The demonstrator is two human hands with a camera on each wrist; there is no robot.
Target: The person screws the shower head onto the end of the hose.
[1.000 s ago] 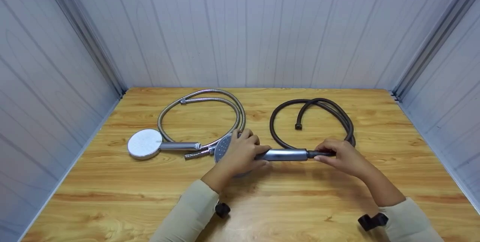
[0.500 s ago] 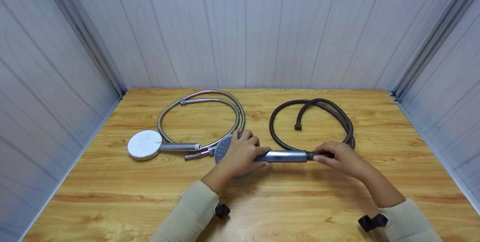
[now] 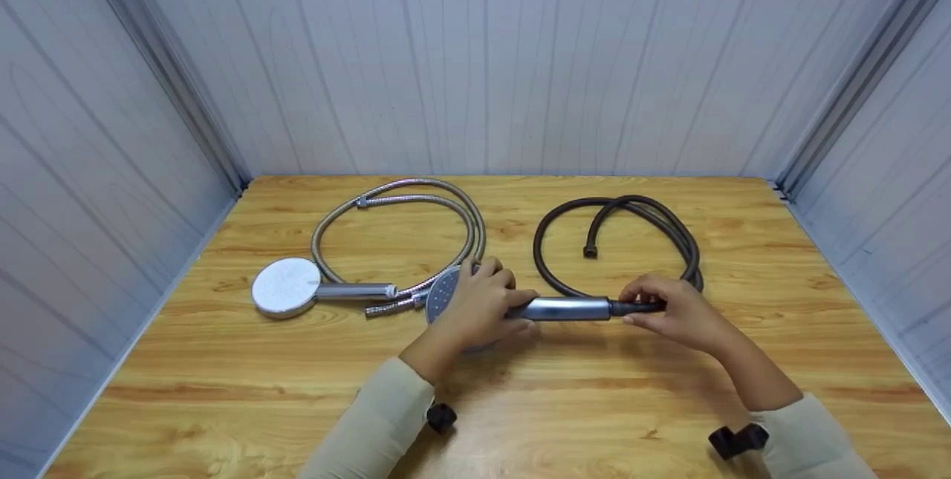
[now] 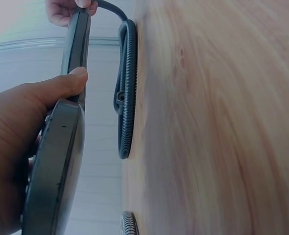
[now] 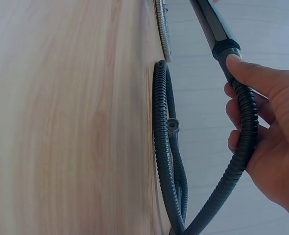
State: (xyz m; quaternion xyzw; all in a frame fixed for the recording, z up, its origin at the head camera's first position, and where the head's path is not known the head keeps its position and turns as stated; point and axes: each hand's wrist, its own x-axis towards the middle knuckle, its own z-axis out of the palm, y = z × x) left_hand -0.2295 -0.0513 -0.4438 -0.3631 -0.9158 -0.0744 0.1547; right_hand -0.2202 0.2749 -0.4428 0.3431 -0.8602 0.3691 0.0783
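My left hand (image 3: 475, 308) grips a grey shower head (image 3: 568, 308) where head and handle meet, its dotted spray face partly covered by the fingers. In the left wrist view the thumb lies along the neck of the shower head (image 4: 51, 169), which is held above the table. The handle points right, toward my right hand (image 3: 676, 312). That hand holds the end of a black shower hose (image 5: 245, 115), thumb on the connector (image 5: 228, 55) and fingers curled behind. The connector sits in line with the handle's end, right against it. The hose bends down to a loop on the table.
A second shower head (image 3: 286, 286), with a white face and chrome handle, lies at the left of the wooden table (image 3: 579, 419). Behind it a silver hose (image 3: 475, 219) is coiled. The black hose's free end nut (image 3: 591, 251) rests inside its loop. Pale panel walls (image 3: 475, 56) enclose three sides.
My right fingers moved in toward the handle's end, then shifted back and loosened a little, so more of the connector shows. The left hand and shower head have hardly moved.
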